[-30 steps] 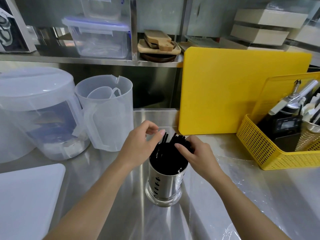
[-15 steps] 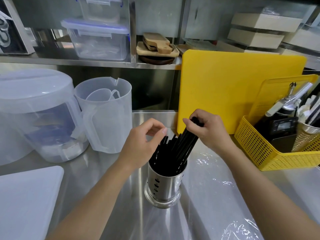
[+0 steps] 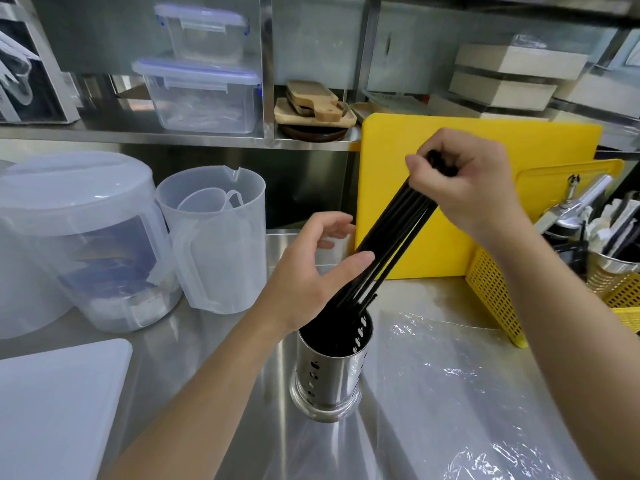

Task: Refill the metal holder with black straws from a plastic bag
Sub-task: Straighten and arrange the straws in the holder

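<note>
Right hand (image 3: 464, 188): fingers and thumb were curled tight around the upper ends of the black straws (image 3: 391, 244), above and to the right of the holder.
Black straws: the bundle was tilted, with its lower ends at the mouth of the metal holder (image 3: 329, 368).
Left hand (image 3: 311, 271): fingers were apart and relaxed, gripping nothing; the thumb touched the side of the bundle.
Metal holder: stood upright on the steel counter (image 3: 221, 341).
Plastic bag (image 3: 450, 393): lay flat on the counter, just to the right of the holder.
Background: a yellow cutting board (image 3: 391, 161) stood behind the hands.
</note>
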Tool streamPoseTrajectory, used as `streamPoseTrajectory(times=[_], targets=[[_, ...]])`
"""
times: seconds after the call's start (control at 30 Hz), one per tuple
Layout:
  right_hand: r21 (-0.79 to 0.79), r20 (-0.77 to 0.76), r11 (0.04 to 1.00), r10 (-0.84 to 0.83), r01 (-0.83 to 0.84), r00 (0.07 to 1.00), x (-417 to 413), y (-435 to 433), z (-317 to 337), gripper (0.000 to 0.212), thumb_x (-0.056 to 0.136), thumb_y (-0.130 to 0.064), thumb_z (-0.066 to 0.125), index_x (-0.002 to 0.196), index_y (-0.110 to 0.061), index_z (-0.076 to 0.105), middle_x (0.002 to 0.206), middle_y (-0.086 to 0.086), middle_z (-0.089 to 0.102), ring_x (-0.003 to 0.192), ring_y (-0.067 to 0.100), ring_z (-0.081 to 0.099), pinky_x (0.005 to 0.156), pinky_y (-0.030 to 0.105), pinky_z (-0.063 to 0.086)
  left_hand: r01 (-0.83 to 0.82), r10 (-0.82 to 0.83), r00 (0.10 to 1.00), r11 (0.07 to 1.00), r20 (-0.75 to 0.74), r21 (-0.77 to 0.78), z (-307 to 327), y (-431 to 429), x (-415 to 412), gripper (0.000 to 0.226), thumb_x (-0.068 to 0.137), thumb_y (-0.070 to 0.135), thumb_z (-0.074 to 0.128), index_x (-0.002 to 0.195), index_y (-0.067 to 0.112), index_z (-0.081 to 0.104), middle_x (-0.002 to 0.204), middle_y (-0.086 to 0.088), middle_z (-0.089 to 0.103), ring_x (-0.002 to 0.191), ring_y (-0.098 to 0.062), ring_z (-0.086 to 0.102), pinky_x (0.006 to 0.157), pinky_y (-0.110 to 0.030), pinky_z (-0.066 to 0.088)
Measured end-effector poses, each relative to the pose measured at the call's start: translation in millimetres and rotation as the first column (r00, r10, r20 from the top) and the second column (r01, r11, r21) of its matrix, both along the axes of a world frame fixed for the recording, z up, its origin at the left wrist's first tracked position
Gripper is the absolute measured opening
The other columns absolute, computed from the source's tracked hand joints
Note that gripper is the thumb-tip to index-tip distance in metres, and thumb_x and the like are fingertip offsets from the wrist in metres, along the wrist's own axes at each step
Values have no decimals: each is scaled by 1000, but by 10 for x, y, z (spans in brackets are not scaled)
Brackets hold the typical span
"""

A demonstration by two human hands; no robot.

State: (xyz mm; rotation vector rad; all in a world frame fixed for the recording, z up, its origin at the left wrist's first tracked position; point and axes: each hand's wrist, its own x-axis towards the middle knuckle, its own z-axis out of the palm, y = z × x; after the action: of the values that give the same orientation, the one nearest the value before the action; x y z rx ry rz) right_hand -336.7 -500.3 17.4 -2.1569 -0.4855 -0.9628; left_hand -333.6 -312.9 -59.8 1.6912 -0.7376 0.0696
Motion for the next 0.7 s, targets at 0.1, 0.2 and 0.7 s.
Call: streamPoseTrajectory(times=[0.1, 0.2, 0.7], targets=[[21, 69, 1000, 11, -13, 998, -64, -4, 202, 13, 80, -22, 56, 71, -13, 57, 53, -21, 52, 49, -1, 44, 50, 8, 29, 20, -20, 1000, 999, 1, 38, 72, -30, -34, 43, 76, 39, 61, 114, 41, 40, 114, 25, 52, 112, 8, 48, 96, -7, 37], [49, 73, 995, 83, -87, 994, -157, 76, 266, 12, 79, -20, 56, 71, -11, 58, 51, -17, 51, 49, 0, 44, 50, 8, 31, 31, -31, 999, 997, -8, 72, 114, -58, -109, 55, 74, 42, 62, 122, 36, 37, 117, 25, 50, 114, 10, 45, 97, -8, 36], [488, -455, 864, 372, -123, 809, -541, 507, -441, 37, 67, -36, 76, 84, -8, 59, 57, -7, 52, 56, 15, 49, 45, 23, 39, 182, -334, 788, 929, -517, -322, -128, -82, -669, 22, 78, 22, 59, 74, 8, 42, 49, 4, 43, 35, -9, 34, 35, -18, 30]])
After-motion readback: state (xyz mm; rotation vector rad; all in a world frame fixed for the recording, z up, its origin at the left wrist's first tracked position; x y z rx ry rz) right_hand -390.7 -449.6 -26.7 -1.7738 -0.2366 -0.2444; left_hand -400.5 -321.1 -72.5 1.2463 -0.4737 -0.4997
